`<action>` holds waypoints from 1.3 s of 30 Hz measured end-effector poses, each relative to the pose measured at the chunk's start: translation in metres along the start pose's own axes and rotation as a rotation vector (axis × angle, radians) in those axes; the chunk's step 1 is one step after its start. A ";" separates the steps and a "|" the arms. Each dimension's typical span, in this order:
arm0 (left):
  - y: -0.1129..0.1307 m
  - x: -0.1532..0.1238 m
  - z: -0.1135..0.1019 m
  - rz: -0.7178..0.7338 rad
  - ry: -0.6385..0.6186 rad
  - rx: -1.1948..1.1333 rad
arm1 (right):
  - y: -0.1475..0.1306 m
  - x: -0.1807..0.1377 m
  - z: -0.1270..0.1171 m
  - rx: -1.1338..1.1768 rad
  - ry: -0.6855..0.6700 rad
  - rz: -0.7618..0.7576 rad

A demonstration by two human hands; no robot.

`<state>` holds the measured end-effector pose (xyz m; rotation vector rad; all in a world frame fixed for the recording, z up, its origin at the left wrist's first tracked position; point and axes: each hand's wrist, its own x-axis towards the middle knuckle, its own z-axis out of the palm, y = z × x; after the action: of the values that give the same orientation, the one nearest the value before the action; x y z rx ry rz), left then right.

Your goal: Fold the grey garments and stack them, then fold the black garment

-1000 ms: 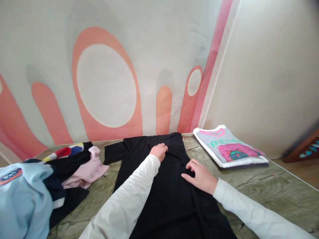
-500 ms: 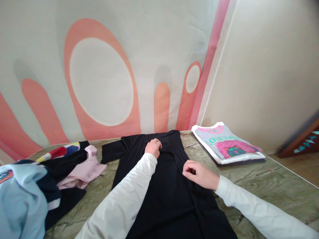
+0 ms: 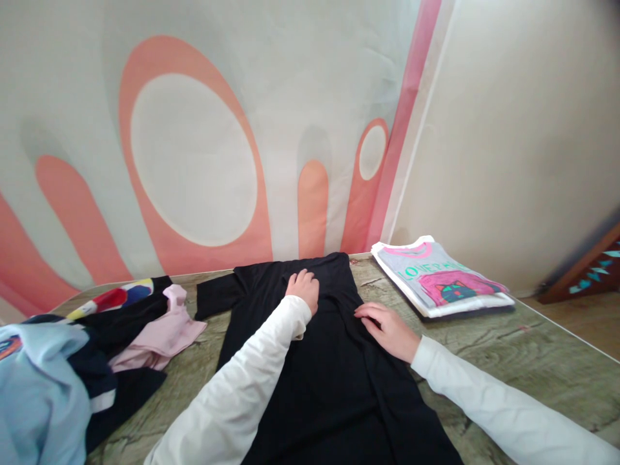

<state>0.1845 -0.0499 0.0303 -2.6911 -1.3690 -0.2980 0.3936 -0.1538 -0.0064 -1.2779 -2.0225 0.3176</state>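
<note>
A black short-sleeved shirt [image 3: 314, 387] lies spread in front of me, its left sleeve stretched out and its right edge turned inward in a fold. My left hand [image 3: 303, 290] rests on the upper part of the shirt, near the neckline, with its fingers spread over the cloth. Beside the folded right edge is my right hand [image 3: 390, 330], fingers stretched out and their tips at the fabric. Neither hand shows cloth clearly gripped.
At the back right stands a stack of folded tops, a grey and pink T-shirt [image 3: 443, 278] uppermost. Heaped at left are a light blue garment [image 3: 43, 387], a pink one [image 3: 159, 336] and dark clothes. A patterned wall [image 3: 285, 129] rises behind the wood-look table [image 3: 533, 361].
My left hand has shifted slightly right and its fingers have spread on the cloth. My right hand has moved up a little, and its rounded pinch has loosened.
</note>
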 end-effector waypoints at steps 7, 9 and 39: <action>0.041 -0.008 0.019 0.294 -0.070 -0.215 | -0.013 0.002 -0.006 0.066 -0.080 -0.008; 0.043 -0.012 0.028 0.298 -0.113 -0.200 | -0.009 0.003 -0.006 0.050 -0.052 0.038; 0.021 -0.006 0.022 0.385 0.014 -0.267 | 0.087 0.091 0.023 -0.302 0.127 0.339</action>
<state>0.2008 -0.0625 0.0071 -3.0815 -0.8266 -0.4870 0.4143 -0.0300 -0.0305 -1.7876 -1.7894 0.0822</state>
